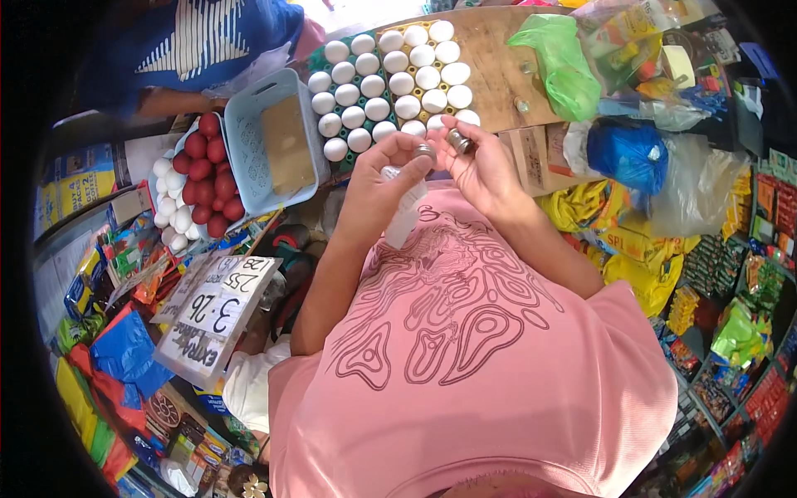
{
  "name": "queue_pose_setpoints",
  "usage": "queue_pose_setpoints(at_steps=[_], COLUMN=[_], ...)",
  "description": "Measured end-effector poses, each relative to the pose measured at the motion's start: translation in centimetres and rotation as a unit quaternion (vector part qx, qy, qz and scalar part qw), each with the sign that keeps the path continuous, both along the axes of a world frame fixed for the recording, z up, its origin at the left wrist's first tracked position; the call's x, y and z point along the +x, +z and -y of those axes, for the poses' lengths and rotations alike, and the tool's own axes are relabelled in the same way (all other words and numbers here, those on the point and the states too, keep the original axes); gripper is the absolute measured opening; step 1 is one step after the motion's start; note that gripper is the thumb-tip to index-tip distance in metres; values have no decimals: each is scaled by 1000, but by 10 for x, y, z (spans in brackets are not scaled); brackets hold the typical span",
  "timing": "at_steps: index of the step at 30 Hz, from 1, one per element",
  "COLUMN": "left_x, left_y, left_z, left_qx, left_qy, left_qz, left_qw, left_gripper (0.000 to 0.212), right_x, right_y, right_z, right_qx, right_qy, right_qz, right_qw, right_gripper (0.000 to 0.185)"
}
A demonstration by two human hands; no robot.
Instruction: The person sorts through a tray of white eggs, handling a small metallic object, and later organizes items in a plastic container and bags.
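Note:
My left hand (383, 177) pinches a small stack of coins (425, 151) between thumb and fingers. A small clear plastic bag (403, 221) hangs from the same hand, against my pink shirt. In my right hand (476, 165), a second stack of coins (459, 142) lies in the curled fingers. Both hands are close together, their fingertips nearly touching. Just beyond them are white eggs (372, 86) in rows on a green egg tray (320, 56) and a yellow egg tray (414, 88). A few coins (522, 106) lie on the wooden tabletop (489, 62) to the right.
Left of the trays stands a light-blue plastic basket (240, 149), beside red eggs (208, 168) and more white eggs (171, 199). A person in a blue shirt (205, 43) is across the table. A green plastic bag (563, 68) and handwritten price signs (215, 317) flank me. Packaged goods line both sides.

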State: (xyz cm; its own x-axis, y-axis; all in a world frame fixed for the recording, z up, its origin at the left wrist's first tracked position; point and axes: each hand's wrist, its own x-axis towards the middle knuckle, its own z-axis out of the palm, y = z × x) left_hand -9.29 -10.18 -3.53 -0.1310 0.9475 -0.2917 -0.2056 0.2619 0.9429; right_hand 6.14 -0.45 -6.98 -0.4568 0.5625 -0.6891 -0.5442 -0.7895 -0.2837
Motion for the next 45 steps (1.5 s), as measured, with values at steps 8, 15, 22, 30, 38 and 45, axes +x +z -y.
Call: queue_pose_setpoints(at_steps=[8, 15, 22, 30, 38, 45], left_x=[7, 22, 41, 29, 49, 36], left_y=[-11, -14, -2, 2, -7, -12], left_z=[-24, -56, -102, -125, -120, -97], left_qx=[-116, 39, 49, 143, 144, 88], left_qy=[-15, -41, -22, -181, -334, -116], left_qz=[283, -200, -398, -415, -364, -328], left_qw=[952, 978, 916, 880, 858, 934], left_gripper=[31, 27, 39, 23, 28, 54], right_x=[2, 10, 27, 72, 87, 79], right_y=[-17, -4, -5, 8, 5, -29], right_z=[-29, -42, -67, -103, -151, -197], right_qx=[44, 30, 82, 210, 319, 659], right_qy=[-24, -14, 45, 352, 688, 559], right_qz=[8, -42, -123, -69, -34, 221], right_qw=[999, 999, 988, 910, 651, 453], right_gripper=[23, 40, 52, 41, 38, 23])
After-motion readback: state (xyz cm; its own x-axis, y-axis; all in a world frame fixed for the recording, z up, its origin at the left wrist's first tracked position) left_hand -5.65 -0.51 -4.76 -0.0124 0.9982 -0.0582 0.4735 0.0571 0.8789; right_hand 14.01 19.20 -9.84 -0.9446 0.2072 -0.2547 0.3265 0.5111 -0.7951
